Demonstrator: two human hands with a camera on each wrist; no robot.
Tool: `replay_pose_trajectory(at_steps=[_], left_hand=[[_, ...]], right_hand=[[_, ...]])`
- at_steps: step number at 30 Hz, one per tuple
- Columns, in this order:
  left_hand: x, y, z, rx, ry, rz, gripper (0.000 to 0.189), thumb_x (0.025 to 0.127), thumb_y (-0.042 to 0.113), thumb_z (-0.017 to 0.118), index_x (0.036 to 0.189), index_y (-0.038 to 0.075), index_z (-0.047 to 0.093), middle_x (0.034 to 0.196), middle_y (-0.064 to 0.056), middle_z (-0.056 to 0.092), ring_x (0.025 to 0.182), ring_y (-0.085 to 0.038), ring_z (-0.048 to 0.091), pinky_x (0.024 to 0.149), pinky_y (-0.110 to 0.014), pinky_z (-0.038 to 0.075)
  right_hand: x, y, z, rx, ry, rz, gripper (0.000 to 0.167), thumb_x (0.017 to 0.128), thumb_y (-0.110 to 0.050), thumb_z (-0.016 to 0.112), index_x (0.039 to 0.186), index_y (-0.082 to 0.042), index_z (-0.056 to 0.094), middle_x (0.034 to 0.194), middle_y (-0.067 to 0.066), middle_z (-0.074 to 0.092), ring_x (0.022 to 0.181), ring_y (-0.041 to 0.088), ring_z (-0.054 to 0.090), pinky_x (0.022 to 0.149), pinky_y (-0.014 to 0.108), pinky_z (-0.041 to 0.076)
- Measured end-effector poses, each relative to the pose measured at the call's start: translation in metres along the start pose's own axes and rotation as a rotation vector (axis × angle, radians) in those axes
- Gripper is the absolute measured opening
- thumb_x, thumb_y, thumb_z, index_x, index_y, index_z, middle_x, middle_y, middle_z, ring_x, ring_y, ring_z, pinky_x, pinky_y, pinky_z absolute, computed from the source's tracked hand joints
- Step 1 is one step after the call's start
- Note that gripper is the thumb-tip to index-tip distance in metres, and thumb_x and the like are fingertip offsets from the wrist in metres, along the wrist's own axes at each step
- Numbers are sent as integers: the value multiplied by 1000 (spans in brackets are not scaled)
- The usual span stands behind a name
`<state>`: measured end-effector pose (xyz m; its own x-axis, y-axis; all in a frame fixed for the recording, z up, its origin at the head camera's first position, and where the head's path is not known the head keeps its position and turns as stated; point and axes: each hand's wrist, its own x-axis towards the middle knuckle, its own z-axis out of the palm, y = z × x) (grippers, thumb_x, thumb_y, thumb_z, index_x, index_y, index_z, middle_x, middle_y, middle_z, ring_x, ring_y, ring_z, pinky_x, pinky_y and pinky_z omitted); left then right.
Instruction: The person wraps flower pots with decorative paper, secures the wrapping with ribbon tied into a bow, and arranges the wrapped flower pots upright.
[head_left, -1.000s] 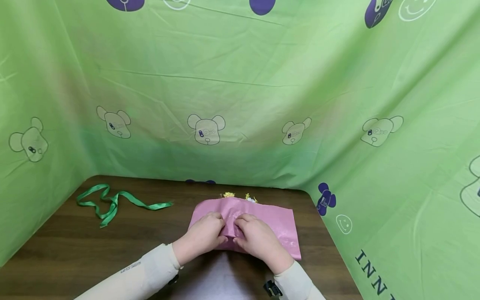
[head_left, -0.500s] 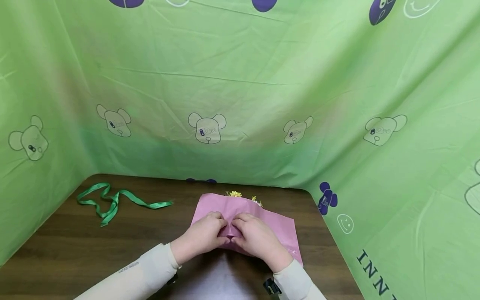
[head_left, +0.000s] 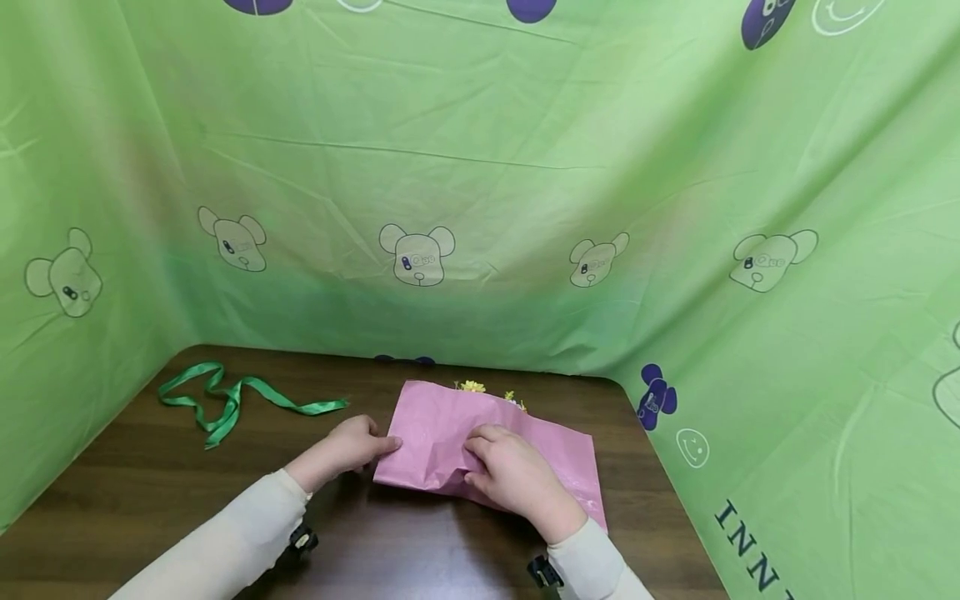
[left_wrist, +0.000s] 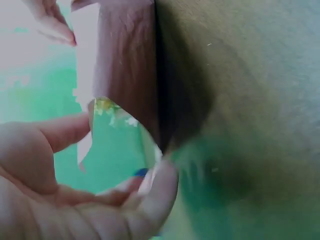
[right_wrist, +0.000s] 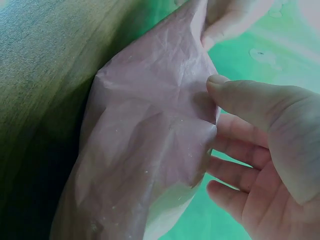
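A pink sheet of wrapping paper point(head_left: 442, 417) is bent round a small bunch of flowers, and only yellow and pale blossoms point(head_left: 472, 387) show past its far edge. My left hand point(head_left: 348, 446) holds the paper's left edge, thumb on top; in the left wrist view the thumb and fingers point(left_wrist: 162, 192) meet its edges at two spots. My right hand point(head_left: 517, 475) pinches a raised fold near the middle. The right wrist view shows its thumb point(right_wrist: 245, 97) on the near face and fingers behind. The stems are hidden under the paper.
A loose green ribbon point(head_left: 232, 404) lies in curves on the brown wooden table point(head_left: 135, 500), left of the paper. Green printed cloth point(head_left: 480, 192) stands round the table's back and sides. Each wrist carries a small black device point(head_left: 543, 572).
My left hand has let go of the middle fold and moved left to the paper's left edge. The right hand stays at the fold. The paper's left part now spreads flatter.
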<state>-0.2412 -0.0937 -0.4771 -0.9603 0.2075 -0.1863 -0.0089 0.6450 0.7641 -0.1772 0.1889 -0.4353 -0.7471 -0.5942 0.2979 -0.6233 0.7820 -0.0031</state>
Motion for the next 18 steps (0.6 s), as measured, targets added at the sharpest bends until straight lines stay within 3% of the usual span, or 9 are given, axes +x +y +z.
replay_pose_trajectory(at_steps=[3, 6, 11, 18], left_hand=[[0, -10, 3, -220, -170, -89, 35, 96, 31, 71, 98, -4, 65, 84, -12, 68, 69, -21, 66, 60, -37, 59], [0, -16, 7, -368, -256, -105, 28, 99, 25, 67, 98, -3, 66, 80, -11, 69, 66, -19, 64, 59, -34, 59], [4, -19, 12, -463, -248, -84, 18, 98, 13, 67, 104, -3, 60, 82, -9, 67, 68, -17, 65, 61, -32, 59], [5, -16, 16, -471, -179, -99, 16, 93, 5, 70, 103, -4, 62, 83, -10, 67, 69, -17, 66, 62, -34, 60]], right_hand=[[0, 0, 0, -1, -1, -1, 34, 86, -28, 81, 114, -10, 73, 117, 2, 68, 113, 19, 63, 101, 34, 51], [0, 0, 1, -4, -1, -3, 34, 86, -28, 81, 114, -10, 73, 117, 2, 68, 113, 19, 63, 101, 34, 51], [0, 0, 3, -12, 5, -8, 35, 87, -30, 80, 115, -10, 72, 119, 3, 68, 114, 20, 63, 102, 35, 51], [3, -1, 3, -22, 11, -18, 36, 88, -30, 79, 117, -9, 72, 122, 4, 67, 116, 21, 62, 103, 36, 50]])
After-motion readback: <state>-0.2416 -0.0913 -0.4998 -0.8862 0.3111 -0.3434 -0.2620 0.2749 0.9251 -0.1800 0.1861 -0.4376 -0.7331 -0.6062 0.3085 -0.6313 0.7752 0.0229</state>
